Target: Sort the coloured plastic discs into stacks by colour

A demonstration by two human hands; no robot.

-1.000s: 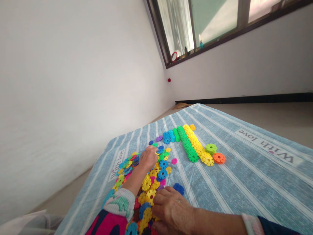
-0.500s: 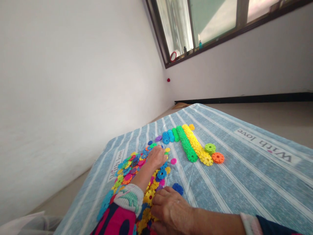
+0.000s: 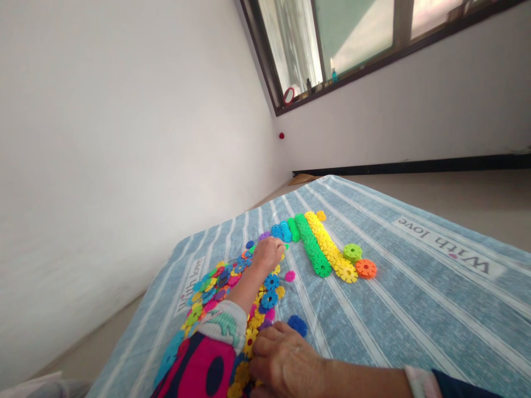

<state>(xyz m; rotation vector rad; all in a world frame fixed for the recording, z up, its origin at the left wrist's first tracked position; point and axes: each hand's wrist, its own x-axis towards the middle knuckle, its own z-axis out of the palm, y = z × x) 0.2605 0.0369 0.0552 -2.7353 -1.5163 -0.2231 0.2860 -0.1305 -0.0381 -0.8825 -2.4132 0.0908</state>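
My left hand [image 3: 269,254] is closed in a pinch above the far end of a heap of colourful notched plastic discs [image 3: 222,276]. A bit of a small green disc [image 3: 286,247] shows at its fingertips. Low in the view, my right hand [image 3: 286,354] rests with curled fingers on the near right edge of the heap; whatever lies beneath those fingers is hidden. Beyond the left hand, overlapping discs form a long green row [image 3: 313,246] and a long yellow row [image 3: 327,240]. Shorter green, light blue and blue stacks [image 3: 277,231] stand to their left.
A lime disc [image 3: 352,252] and an orange disc [image 3: 366,268] lie right of the yellow row. Dark blue discs [image 3: 297,325] and a pink disc [image 3: 290,276] sit beside the heap. A striped blue cloth [image 3: 398,298] covers the surface, with a white wall [image 3: 124,138] at left.
My left hand has moved slightly up and away from the heap, toward the sorted rows, with green now showing at its fingertips. My right hand stays nearly in place, and the whole view has shifted slightly.
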